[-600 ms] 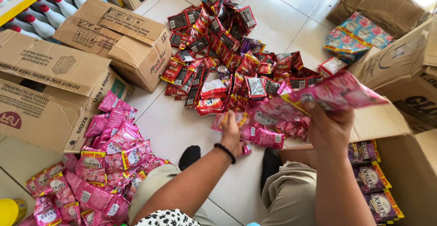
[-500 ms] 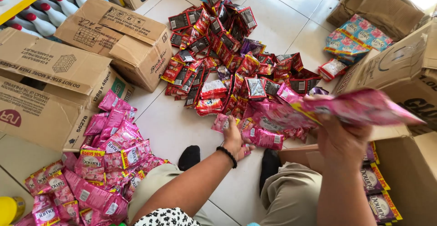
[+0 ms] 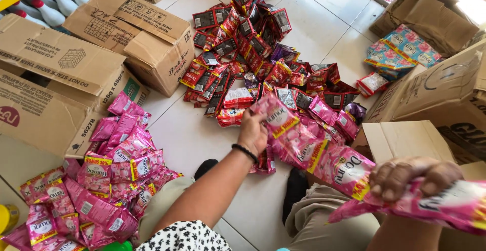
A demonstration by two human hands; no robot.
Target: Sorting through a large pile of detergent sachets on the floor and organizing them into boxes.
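**A:** so what's the floor like, starting closest to the camera?

**B:** white floor tiles (image 3: 202, 139), person sitting on them, beige trousers at the bottom edge. Pile of pink sachets (image 3: 101, 180) lower left, brown cardboard boxes (image 3: 76, 64) behind it. Further out, a big heap of red and black sachets (image 3: 243, 43), more boxes on the right, and red-capped white bottles (image 3: 45, 8) top left.

**A:** and the hands?

**B:** right hand (image 3: 412, 177) is nearest, lower right, fingers clenched round one end of a strip of pink sachets (image 3: 314, 144). The strip runs up and left to the left hand (image 3: 254, 129), arm stretched forward, black wrist band, fingers pinching the far end just above the floor, at the near edge of the heap.
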